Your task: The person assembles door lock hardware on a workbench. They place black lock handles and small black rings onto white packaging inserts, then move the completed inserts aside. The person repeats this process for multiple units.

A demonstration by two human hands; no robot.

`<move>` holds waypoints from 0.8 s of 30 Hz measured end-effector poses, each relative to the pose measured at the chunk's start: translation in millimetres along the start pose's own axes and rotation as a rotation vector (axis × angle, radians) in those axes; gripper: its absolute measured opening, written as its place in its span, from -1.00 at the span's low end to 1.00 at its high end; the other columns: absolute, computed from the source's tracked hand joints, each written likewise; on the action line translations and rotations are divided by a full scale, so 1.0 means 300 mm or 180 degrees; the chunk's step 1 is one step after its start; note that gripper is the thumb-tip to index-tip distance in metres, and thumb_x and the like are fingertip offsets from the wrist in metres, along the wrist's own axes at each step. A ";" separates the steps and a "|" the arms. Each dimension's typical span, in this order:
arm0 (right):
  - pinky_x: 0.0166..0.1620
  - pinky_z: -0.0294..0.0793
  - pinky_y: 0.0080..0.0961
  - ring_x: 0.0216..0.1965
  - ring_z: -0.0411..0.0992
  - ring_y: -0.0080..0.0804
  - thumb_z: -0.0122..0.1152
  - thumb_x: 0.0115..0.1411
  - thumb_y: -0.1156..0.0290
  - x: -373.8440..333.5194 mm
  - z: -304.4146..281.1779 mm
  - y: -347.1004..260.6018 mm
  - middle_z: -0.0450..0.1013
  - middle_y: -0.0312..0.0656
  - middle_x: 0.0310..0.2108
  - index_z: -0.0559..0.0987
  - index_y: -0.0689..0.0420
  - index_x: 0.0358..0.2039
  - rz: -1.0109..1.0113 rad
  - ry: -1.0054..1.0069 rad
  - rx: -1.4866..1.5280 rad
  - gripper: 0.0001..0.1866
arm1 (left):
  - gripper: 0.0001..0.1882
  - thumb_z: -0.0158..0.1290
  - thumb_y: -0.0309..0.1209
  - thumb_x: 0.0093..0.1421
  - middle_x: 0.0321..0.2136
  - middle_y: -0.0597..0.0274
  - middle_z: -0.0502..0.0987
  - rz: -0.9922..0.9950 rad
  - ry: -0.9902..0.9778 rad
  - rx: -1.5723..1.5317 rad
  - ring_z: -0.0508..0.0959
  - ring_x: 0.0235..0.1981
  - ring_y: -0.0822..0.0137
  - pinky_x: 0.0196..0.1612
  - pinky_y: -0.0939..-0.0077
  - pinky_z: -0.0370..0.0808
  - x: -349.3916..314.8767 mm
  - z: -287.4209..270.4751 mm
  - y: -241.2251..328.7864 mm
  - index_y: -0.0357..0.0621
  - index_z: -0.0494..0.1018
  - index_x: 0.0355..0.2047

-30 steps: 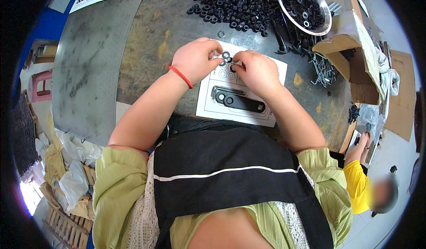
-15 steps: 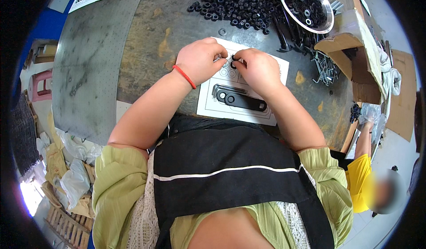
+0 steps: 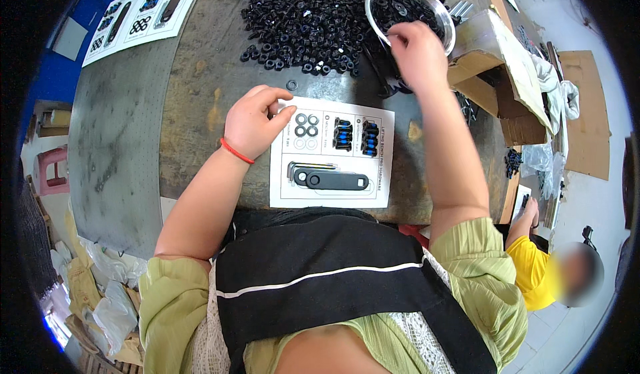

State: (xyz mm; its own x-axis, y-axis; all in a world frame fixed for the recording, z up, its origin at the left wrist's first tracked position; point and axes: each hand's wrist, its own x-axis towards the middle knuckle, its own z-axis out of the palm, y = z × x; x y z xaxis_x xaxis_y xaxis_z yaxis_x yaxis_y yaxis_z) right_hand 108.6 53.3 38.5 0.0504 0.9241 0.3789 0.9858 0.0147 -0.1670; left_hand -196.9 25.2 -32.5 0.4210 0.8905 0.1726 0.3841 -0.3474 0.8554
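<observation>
My left hand (image 3: pixel 257 117) rests at the upper left edge of a white printed card (image 3: pixel 280 191), thumb and forefinger apart with nothing visible between them. Beside its fingertips, several dark washers (image 3: pixel 307 125) sit on printed circles, with bare circles below them. Two groups of black bolts with blue thread patches (image 3: pixel 343 136) lie to their right. Lower on the card are bent hex keys (image 3: pixel 313 166) and a black flat bar (image 3: pixel 339 181) with rounded ends. My right hand (image 3: pixel 423 59) reaches over the near rim of a metal bowl (image 3: pixel 448 33) of dark washers, fingers bent and apart.
A big heap of black nuts and bolts (image 3: pixel 300 21) spreads left of the bowl. One loose washer (image 3: pixel 292 85) lies above the card. An open cardboard box (image 3: pixel 517 111) stands at the right. Another printed sheet (image 3: pixel 143 14) lies far left. A person in yellow (image 3: pixel 533 274) works at the right.
Both hands were together over the washer circles. My right hand has gone up and right to the bowl; my left has drawn back to the card's edge. The view has shifted.
</observation>
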 end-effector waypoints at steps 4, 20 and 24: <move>-0.01 0.51 -0.19 -0.10 0.51 -0.07 0.27 0.09 0.32 0.133 0.085 0.175 0.53 -0.10 -0.17 0.70 -0.02 -0.20 0.0200 -0.0527 -0.0433 -0.76 | -0.81 0.23 -0.43 0.09 -0.55 0.31 0.38 -0.0103 0.0019 0.0061 0.38 -0.54 0.41 -0.43 0.51 0.35 0.025 0.004 -0.024 -0.20 0.57 -0.28; -0.19 0.50 -0.50 -0.33 0.54 -0.36 0.26 0.16 0.41 -0.010 -0.013 -0.083 0.56 -0.11 -0.35 0.64 0.20 -0.20 -0.0159 -0.0129 0.1084 -0.79 | -0.76 0.22 -0.44 0.15 -0.39 0.43 0.47 -0.0245 0.0232 -0.0669 0.35 -0.45 0.62 -0.35 0.71 0.34 -0.003 0.000 -0.021 -0.22 0.58 -0.16; -0.24 0.51 -0.28 -0.35 0.52 -0.10 0.24 0.12 0.37 -0.199 -0.024 -0.331 0.51 -0.06 -0.40 0.65 0.16 -0.31 -0.0616 -0.0920 0.2031 -0.83 | -0.76 0.21 -0.41 0.20 -0.37 0.41 0.49 -0.0322 -0.0083 -0.1376 0.40 -0.41 0.61 -0.32 0.69 0.38 -0.022 -0.012 0.090 -0.22 0.55 -0.14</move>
State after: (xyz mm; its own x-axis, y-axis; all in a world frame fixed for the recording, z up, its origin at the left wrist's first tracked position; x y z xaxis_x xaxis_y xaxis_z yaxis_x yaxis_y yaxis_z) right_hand 8.7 -6.0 39.0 -0.2466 0.9451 0.2145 0.6831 0.3265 -0.6533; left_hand -192.3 11.0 -8.6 0.4218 0.9040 0.0700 0.0479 -0.0993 0.9939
